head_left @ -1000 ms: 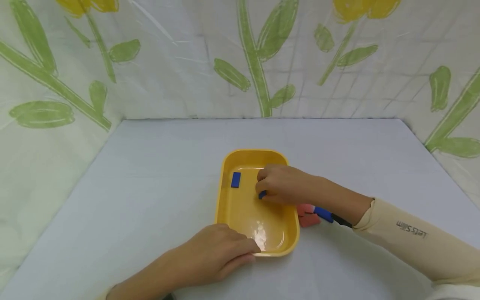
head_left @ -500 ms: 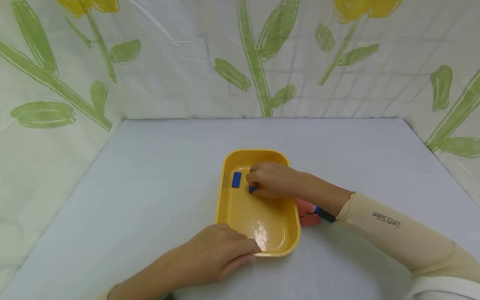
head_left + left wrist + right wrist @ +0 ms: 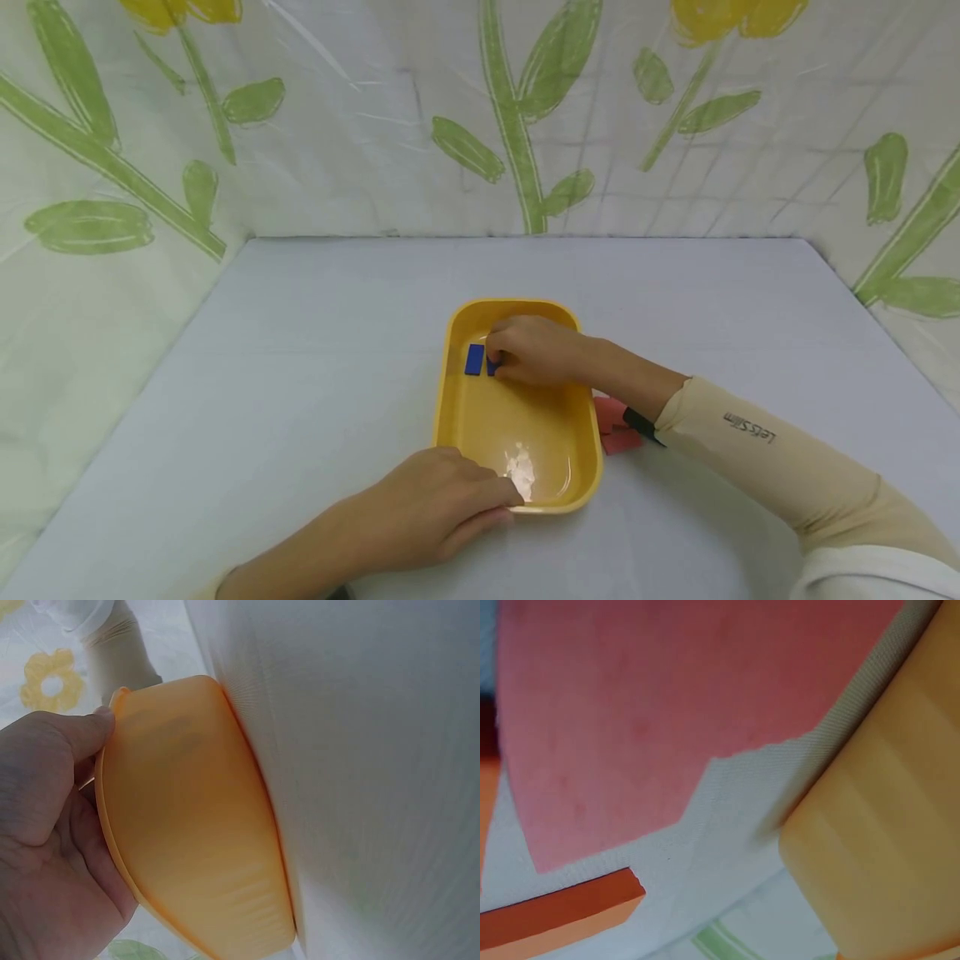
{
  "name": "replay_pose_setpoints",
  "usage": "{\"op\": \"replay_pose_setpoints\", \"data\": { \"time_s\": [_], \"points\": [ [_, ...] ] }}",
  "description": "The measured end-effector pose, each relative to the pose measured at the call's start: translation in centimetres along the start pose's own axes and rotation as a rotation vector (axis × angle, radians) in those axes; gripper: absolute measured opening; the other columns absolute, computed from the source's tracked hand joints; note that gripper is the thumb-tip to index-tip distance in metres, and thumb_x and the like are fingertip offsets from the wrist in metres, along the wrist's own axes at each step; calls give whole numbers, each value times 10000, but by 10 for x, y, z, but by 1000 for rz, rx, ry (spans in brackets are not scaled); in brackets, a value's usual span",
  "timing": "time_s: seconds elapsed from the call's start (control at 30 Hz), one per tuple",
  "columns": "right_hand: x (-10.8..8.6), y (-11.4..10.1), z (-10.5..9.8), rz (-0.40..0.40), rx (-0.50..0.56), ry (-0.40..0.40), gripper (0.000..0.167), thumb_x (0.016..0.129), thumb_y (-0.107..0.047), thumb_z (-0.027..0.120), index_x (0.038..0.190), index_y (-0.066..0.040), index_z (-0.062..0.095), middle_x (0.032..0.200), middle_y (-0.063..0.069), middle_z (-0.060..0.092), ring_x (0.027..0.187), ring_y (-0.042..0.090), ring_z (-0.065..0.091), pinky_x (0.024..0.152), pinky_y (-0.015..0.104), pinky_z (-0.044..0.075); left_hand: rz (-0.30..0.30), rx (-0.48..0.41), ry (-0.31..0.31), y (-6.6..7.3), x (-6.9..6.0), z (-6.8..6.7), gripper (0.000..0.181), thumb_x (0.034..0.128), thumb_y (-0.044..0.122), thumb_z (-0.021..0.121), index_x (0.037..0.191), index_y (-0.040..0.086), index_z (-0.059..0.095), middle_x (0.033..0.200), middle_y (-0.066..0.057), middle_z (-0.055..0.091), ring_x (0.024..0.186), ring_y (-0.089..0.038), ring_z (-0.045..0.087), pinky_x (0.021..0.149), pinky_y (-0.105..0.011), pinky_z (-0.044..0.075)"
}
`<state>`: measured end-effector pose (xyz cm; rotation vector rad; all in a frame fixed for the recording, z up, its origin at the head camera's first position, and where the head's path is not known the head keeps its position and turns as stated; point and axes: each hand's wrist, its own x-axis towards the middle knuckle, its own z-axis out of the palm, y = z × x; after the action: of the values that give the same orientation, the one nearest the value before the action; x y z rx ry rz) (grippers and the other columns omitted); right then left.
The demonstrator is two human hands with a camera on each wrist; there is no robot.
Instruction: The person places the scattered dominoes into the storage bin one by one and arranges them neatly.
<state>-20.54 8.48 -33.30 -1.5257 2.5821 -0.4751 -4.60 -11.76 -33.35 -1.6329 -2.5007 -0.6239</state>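
Observation:
A yellow tray (image 3: 517, 442) stands on the table in the head view. The left hand (image 3: 435, 508) grips its near left rim, fingers over the edge; in the left wrist view the left hand (image 3: 52, 825) holds the rim of the tray (image 3: 187, 810) between thumb and fingers. Inside the tray, at the far left, lies a blue block (image 3: 474, 359). Just right of it the right hand (image 3: 536, 350) pinches a second blue block (image 3: 492, 367), mostly hidden by the fingers. The right wrist view shows no fingers, only the tray's outer wall (image 3: 870, 847).
Red pieces (image 3: 621, 440) lie on the table against the tray's right side, partly under the right forearm. The right wrist view has a large pink-red piece (image 3: 645, 735) and an orange-red one (image 3: 562, 915) close up. A sheet with drawn flowers (image 3: 337, 125) stands behind the table.
The right hand has moved left and slightly away inside the tray with its blue block, closer to the lying one. Its forearm now covers the blue piece outside. The left hand has stayed put.

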Motion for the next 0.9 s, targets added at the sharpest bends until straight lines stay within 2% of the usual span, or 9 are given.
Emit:
{"op": "replay_pose_setpoints", "data": {
  "time_s": [0.2, 0.43, 0.9],
  "points": [
    [2, 2, 1, -14, 12, 5, 111, 888, -120, 779, 905, -81, 677, 886, 1, 623, 814, 152, 558, 784, 283, 489, 10, 8, 11, 0, 0, 1, 137, 1056, 281, 521, 1044, 213, 639, 817, 164, 583, 716, 5, 518, 720, -179, 434],
    [4, 5, 3, -50, -30, 2, 103, 897, -124, 768, 953, -66, 704, 963, 25, 664, 908, 179, 597, 864, 317, 493, 8, 23, 15, 0, -1, 1, 124, 1052, 283, 528, 1034, 219, 633, 805, 164, 574, 703, -3, 510, 709, -180, 429],
    [7, 2, 4, -72, -52, 12, 100, 894, -134, 775, 943, -70, 715, 1014, 34, 676, 916, 162, 607, 856, 298, 500, 2, 19, 7, 0, -1, 1, 138, 1057, 294, 517, 1039, 218, 631, 814, 165, 582, 706, 0, 511, 692, -171, 415]
  ]
}}
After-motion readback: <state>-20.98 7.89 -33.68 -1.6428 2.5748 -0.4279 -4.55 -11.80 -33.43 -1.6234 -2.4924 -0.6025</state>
